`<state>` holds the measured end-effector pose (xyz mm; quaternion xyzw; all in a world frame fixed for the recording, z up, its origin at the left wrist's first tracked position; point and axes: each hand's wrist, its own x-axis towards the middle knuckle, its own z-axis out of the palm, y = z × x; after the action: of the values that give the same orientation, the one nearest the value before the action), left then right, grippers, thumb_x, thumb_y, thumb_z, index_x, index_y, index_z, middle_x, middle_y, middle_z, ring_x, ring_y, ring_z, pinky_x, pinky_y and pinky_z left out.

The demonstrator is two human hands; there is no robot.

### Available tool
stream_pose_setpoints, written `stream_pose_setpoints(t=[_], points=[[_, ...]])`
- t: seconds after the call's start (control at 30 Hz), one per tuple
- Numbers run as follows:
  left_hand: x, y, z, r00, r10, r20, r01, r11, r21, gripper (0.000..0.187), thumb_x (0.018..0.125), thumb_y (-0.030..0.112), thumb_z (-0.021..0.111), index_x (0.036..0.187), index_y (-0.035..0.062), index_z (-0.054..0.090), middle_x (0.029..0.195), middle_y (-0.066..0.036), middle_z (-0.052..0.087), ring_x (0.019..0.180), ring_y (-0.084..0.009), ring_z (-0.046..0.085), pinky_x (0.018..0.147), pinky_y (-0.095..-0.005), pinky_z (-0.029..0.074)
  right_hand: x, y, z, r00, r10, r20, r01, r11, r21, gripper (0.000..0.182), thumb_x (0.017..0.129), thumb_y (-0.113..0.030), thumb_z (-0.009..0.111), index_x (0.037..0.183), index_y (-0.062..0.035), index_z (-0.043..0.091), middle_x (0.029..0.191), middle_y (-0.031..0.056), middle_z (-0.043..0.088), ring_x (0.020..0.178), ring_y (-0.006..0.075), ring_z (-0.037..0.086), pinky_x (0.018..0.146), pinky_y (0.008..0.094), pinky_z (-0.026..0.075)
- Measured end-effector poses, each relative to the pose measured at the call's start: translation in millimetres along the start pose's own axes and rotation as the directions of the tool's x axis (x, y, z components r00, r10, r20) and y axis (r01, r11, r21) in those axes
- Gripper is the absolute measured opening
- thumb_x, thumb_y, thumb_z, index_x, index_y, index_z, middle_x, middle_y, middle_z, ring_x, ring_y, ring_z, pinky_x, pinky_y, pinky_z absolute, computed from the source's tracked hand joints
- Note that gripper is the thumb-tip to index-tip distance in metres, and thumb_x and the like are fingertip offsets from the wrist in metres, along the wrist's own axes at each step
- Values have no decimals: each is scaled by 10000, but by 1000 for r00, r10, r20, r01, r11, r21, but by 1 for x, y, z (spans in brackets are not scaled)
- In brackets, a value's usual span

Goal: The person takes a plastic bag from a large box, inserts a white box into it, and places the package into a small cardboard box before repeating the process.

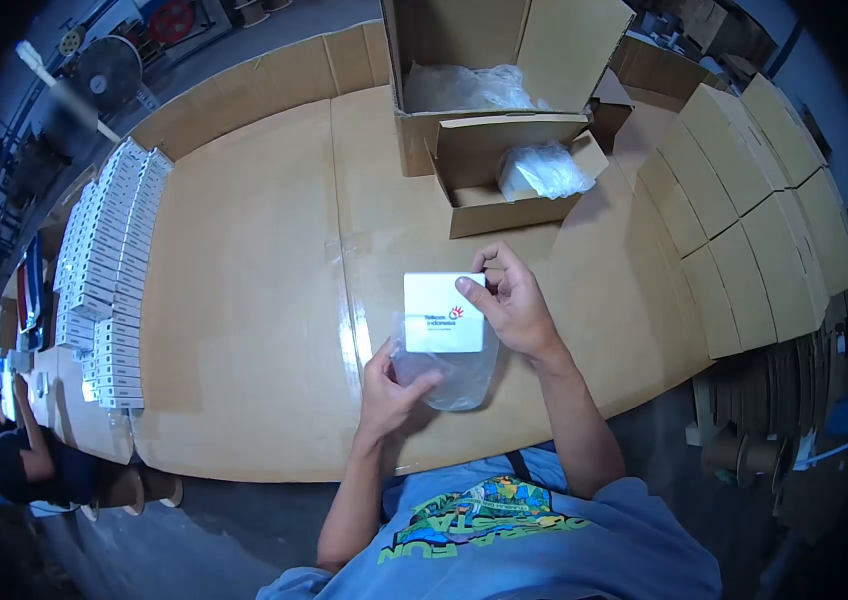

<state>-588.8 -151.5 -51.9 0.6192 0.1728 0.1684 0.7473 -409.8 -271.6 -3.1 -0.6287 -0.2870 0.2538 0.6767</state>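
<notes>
A white square box (431,302) with a red logo and the printed words "Telkom Indonesia" is in front of me, above the cardboard-covered table. My right hand (520,312) pinches its upper right edge, thumb on the printed face and fingers behind. Below it, my left hand (389,395) grips a clear plastic bag (460,388) by its left side, the thumb lying over the film. The lower part of the box overlaps the bag's upper end in this view.
Behind my hands, an open small carton (504,217) holds clear plastic bags (544,172), with a larger open carton (414,140) behind it. Brown boxes (744,250) are stacked on the right. Small white boxes (109,240) stand stacked at left. Another person (34,455) is at far left.
</notes>
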Motion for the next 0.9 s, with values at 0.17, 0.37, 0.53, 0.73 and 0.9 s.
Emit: stream_pose_setpoints(t=[0.17,0.37,0.53,0.73,0.9], points=[[1,-17,-5,976,-194,-101,179,974,-137,301,1075,214,533,1236,-16,641,902,35,639,708,-11,491,613,-196,426,-8,8,-3,991,106,79,-106,994,-13,287,963,-121,701,1152,-10,516,936,84,677,846,91,628,702,246,496],[7,-15,2,976,-133,-171,60,924,-379,354,1092,278,488,1237,-21,612,1044,-62,701,911,-110,671,792,-268,563,-38,23,-13,989,-1,150,-37,968,248,437,936,16,676,1321,-6,470,1292,141,548,1081,145,585,945,294,505],[13,-20,-5,987,-77,-139,47,978,-205,407,1107,308,444,1243,-31,624,1056,-63,699,934,-111,645,819,-287,538,-46,34,-8,1000,15,-16,-12,987,160,205,947,50,650,1143,23,596,1108,89,651,1005,120,629,932,265,516],[16,-15,-7,989,78,-126,-73,996,44,503,1117,361,376,1372,-26,573,1178,-114,689,1071,-176,634,954,-340,503,-44,31,-7,996,-72,-46,80,977,198,92,992,28,590,1084,26,588,1154,144,686,1028,134,640,938,278,519],[16,-3,-2,977,205,-54,-206,978,-27,586,1109,404,356,1483,-41,430,1294,-199,626,1210,-245,593,1058,-385,458,-44,32,-9,994,-106,-1,102,957,270,197,965,-64,665,1107,-8,541,1209,230,672,1144,234,639,1005,357,505]])
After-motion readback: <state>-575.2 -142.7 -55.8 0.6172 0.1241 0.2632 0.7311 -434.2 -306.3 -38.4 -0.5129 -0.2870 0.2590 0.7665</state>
